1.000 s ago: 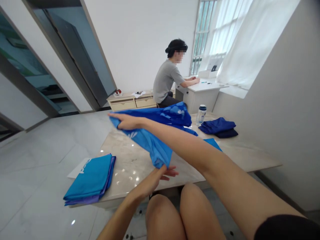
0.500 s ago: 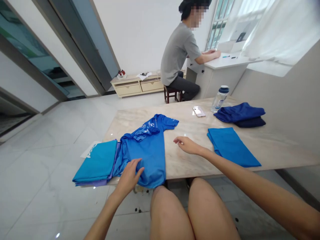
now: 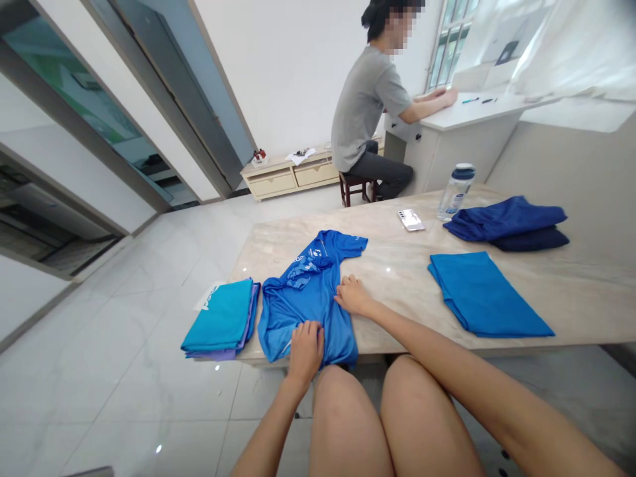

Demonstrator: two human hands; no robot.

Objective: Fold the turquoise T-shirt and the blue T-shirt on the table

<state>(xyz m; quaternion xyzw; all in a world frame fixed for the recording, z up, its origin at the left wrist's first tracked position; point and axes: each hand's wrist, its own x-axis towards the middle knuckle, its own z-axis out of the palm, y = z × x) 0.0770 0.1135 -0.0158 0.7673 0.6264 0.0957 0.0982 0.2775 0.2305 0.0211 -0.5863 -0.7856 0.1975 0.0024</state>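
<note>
A blue T-shirt [image 3: 318,298] with white print lies partly folded on the table, its lower edge hanging over the near side. My left hand [image 3: 307,348] is closed on the shirt's lower part, fingers curled into the cloth. At the shirt's right edge, my right hand [image 3: 354,295] has its fingers bent and closed on the fabric; the fingertips are partly hidden. One sleeve points to the far right. Left of the shirt sits a stack of folded teal and purple clothes [image 3: 221,315].
On the marble-patterned table [image 3: 392,311] lie a folded blue garment [image 3: 489,295], a crumpled dark blue garment [image 3: 507,222] and a phone [image 3: 411,220]. A water bottle [image 3: 456,193] stands behind. A person in grey [image 3: 365,109] sits at a white desk [image 3: 472,116].
My left hand has moved right and closed on the T-shirt. My right hand has come down to its right edge. The cloth has shifted right, away from the stack. The view has turned slightly left.
</note>
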